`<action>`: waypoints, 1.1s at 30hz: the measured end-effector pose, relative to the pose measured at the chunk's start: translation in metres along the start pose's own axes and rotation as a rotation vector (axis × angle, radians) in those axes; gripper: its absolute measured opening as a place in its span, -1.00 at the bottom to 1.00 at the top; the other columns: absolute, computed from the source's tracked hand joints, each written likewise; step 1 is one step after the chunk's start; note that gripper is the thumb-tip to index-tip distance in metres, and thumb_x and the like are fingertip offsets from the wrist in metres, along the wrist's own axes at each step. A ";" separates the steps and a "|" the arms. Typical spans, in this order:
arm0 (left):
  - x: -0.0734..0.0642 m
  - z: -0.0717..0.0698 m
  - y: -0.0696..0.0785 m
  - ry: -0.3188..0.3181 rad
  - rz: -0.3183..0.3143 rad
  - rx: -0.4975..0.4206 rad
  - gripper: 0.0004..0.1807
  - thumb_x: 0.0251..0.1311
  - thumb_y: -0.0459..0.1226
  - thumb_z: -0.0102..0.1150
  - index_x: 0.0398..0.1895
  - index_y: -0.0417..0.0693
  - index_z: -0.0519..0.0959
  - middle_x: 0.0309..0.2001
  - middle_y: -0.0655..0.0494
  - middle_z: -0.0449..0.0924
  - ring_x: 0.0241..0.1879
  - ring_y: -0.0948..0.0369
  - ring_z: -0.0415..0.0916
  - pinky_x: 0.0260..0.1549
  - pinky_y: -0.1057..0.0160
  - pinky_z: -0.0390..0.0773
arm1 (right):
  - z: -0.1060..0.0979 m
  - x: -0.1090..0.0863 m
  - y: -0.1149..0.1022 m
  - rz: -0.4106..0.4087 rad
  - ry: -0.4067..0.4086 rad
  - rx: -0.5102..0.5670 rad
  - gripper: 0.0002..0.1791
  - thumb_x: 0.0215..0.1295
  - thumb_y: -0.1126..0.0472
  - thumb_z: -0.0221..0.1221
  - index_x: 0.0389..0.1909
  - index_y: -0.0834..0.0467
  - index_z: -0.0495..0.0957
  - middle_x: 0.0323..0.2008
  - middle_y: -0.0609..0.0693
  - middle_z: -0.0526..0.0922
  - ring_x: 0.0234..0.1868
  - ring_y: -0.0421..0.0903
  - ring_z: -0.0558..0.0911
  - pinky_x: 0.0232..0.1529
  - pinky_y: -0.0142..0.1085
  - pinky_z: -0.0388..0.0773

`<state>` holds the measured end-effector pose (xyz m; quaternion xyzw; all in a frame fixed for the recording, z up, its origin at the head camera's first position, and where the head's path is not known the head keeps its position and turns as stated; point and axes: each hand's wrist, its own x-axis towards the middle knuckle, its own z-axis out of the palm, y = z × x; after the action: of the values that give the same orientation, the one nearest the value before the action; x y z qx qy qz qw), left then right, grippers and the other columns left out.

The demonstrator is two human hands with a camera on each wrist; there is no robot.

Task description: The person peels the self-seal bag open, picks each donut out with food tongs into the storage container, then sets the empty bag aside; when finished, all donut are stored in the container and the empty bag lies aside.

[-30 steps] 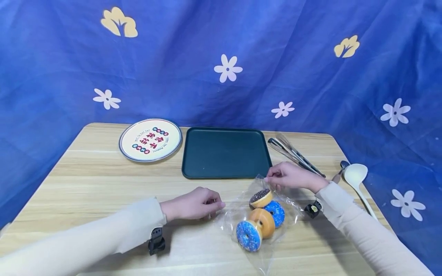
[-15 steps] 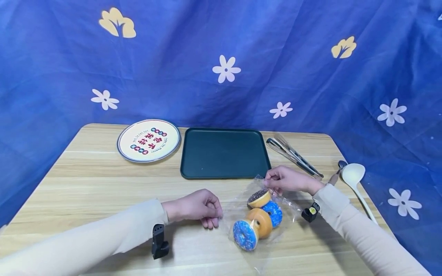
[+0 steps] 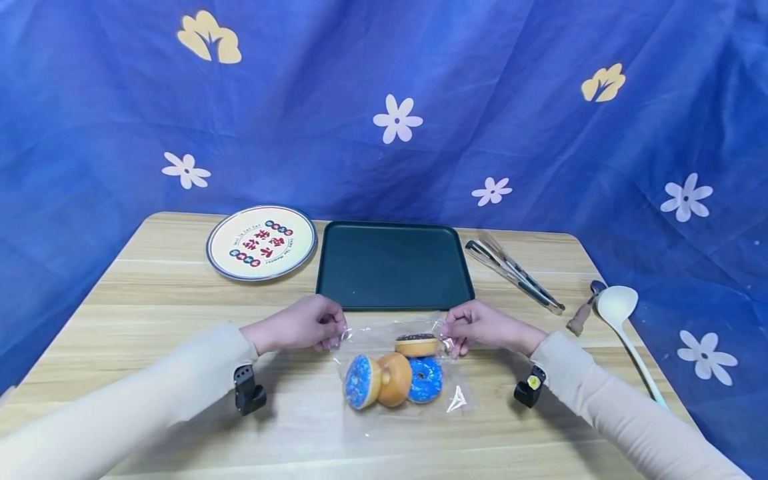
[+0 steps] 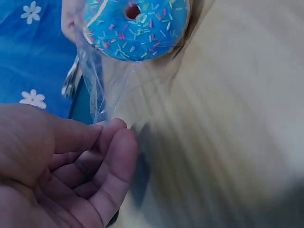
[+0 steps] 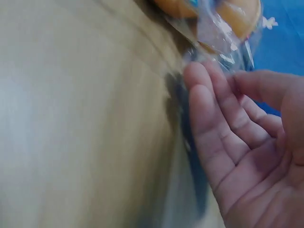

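Observation:
A clear plastic bag (image 3: 384, 333) with several toy donuts inside stretches between my two hands in front of the tray. My left hand (image 3: 303, 325) pinches its far left corner between thumb and fingertips; in the left wrist view the film runs up from that pinch to a blue sprinkled donut (image 4: 142, 38). On the other side, my right hand (image 3: 483, 327) pinches the far right corner. Inside the bag, a blue donut (image 3: 362, 381) leans at the left beside an orange-brown one (image 3: 395, 379), another blue donut (image 3: 425, 380) lies right of them, and a chocolate-topped donut (image 3: 417, 345) sits behind.
Just beyond the hands lies a dark green tray (image 3: 396, 267). A white plate (image 3: 261, 243) with red lettering is at the back left. Tongs (image 3: 515, 275), a small brown-handled utensil (image 3: 582, 313) and a white ladle (image 3: 618, 307) lie along the right side.
My left hand has moved left and away from me, now at the bag's far left corner. The bag has turned and spread wider, its donuts shifting left. My right hand has shifted slightly left.

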<state>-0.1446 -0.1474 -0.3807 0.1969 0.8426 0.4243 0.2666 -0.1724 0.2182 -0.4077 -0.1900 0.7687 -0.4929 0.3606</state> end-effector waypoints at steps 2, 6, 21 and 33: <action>-0.002 -0.008 -0.004 0.012 0.007 0.056 -0.84 0.40 -0.51 0.04 -0.32 -0.29 0.60 -0.47 -0.01 0.64 -0.46 0.25 0.57 -0.43 0.28 0.70 | 0.010 0.004 -0.002 -0.002 0.015 0.032 -0.77 0.54 0.28 0.15 -0.20 0.43 0.60 -0.47 -0.05 0.74 -0.46 -0.22 0.74 -0.34 -0.38 0.73; -0.003 -0.021 -0.010 0.038 0.013 0.129 -0.86 0.39 -0.51 0.05 -0.32 -0.29 0.59 -0.46 -0.01 0.64 -0.47 0.24 0.57 -0.44 0.30 0.68 | 0.026 0.010 -0.005 -0.026 0.037 0.080 -0.76 0.55 0.30 0.14 -0.17 0.46 0.59 -0.42 0.00 0.78 -0.44 -0.22 0.75 -0.32 -0.38 0.75; -0.007 -0.046 -0.022 0.060 0.073 0.296 -0.88 0.38 -0.39 0.13 -0.29 -0.19 0.65 -0.40 0.08 0.67 -0.45 0.32 0.52 -0.46 0.35 0.57 | 0.042 0.025 -0.014 -0.014 0.028 0.110 -0.65 0.64 0.17 0.05 -0.12 0.42 0.61 -0.35 0.03 0.80 -0.41 -0.21 0.76 -0.34 -0.37 0.74; 0.016 -0.023 0.007 0.089 0.222 0.627 -0.85 0.45 -0.29 0.17 -0.33 -0.05 0.64 -0.41 0.18 0.58 -0.41 0.31 0.45 -0.36 0.31 0.53 | 0.017 0.033 -0.025 -0.162 0.188 -0.252 -0.82 0.55 0.23 0.18 -0.11 0.28 0.66 -0.30 0.18 0.76 -0.41 -0.13 0.72 -0.43 -0.31 0.69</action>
<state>-0.1700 -0.1485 -0.3679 0.3410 0.9164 0.1793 0.1081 -0.1834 0.1757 -0.4021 -0.2481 0.8369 -0.4357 0.2194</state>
